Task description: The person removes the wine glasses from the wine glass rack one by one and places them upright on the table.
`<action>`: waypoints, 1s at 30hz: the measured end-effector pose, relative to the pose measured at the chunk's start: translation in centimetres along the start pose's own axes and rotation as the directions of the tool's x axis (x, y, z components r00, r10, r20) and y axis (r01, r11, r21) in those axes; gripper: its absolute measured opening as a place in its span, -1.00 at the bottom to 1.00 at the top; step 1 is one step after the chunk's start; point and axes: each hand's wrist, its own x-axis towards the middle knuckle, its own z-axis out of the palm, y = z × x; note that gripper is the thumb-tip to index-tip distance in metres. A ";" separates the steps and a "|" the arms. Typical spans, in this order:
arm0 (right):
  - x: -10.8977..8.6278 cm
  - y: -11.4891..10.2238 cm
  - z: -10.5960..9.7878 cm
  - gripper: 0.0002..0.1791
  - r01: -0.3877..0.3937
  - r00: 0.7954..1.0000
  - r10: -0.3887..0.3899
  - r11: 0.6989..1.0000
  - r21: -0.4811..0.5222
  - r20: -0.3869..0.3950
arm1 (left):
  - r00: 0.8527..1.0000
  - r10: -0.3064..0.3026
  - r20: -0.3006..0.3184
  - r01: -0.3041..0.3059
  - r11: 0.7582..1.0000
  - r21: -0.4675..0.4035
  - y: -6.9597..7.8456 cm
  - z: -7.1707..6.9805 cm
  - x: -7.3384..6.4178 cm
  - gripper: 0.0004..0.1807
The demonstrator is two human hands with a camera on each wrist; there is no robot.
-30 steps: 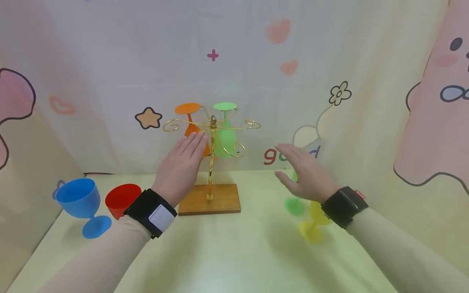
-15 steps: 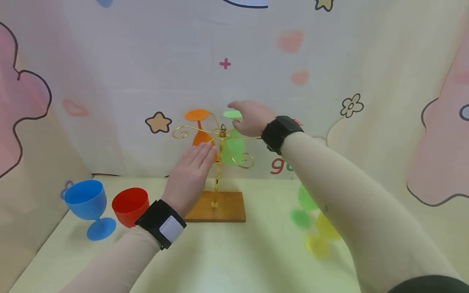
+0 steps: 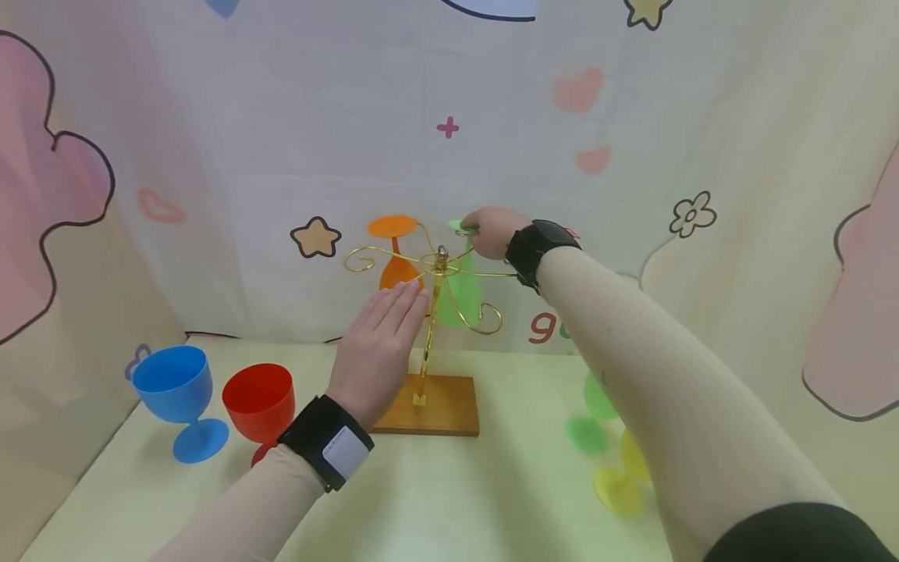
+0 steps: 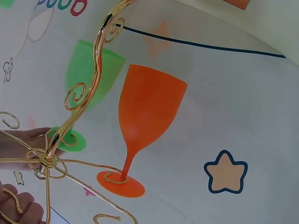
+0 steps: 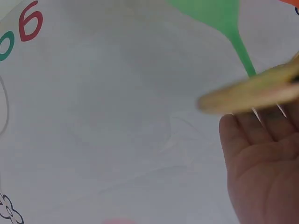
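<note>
A gold wire goblet rack [image 3: 428, 343] stands on a wooden base [image 3: 444, 406]. From its arms an orange goblet [image 3: 392, 226] and a green goblet [image 3: 462, 297] hang upside down. My right hand [image 3: 494, 231] reaches across and pinches the green goblet's foot. In the left wrist view, that hand's thumb and fingers lie about the green foot [image 4: 72, 140]. With fingers together, my left hand [image 3: 374, 351] grips the rack's front-left arm. Its curled fingers [image 4: 28, 207] show by the wire hook [image 4: 9, 201]; the thumb is hidden.
A blue goblet [image 3: 172, 382] and a red goblet [image 3: 258, 402] stand at the left of the table. A second green goblet [image 3: 599, 394] and a yellow goblet [image 3: 634, 457] stand at the right, partly behind my right forearm. A printed curtain [image 3: 506, 94] hangs behind the rack.
My right hand has moved left and up from beside the rack to the hanging green goblet's foot. The left hand stays at the rack; the head view has shifted slightly.
</note>
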 end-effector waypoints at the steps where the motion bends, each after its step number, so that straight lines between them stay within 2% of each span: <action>1: -0.2 0.0 -0.1 -0.54 0.006 1.000 -0.006 1.000 0.003 -0.013 | 1.000 -0.003 -0.002 0.003 1.000 0.000 0.0 0.0 0.0 -0.42; 4: -0.3 0.2 0.3 -0.57 0.022 0.997 -0.022 1.000 0.002 -0.072 | 1.000 -0.009 -0.010 0.009 1.000 -0.004 0.2 0.0 0.1 -0.43; 8: 0.1 -0.1 0.9 -0.57 0.004 0.994 -0.005 1.000 -0.010 -0.108 | 1.000 -0.016 -0.019 0.016 1.000 -0.016 0.3 0.2 0.2 -0.44; 20: 0.8 0.2 0.9 -0.56 0.004 0.995 0.004 0.997 0.076 -0.097 | 0.999 -0.035 -0.029 0.035 0.999 -0.011 0.1 0.1 0.2 -0.46; 30: 0.3 0.1 0.8 -0.60 0.042 0.989 -0.042 0.999 -0.002 -0.139 | 0.999 -0.034 -0.017 0.034 0.999 -0.012 0.0 0.0 -0.1 -0.48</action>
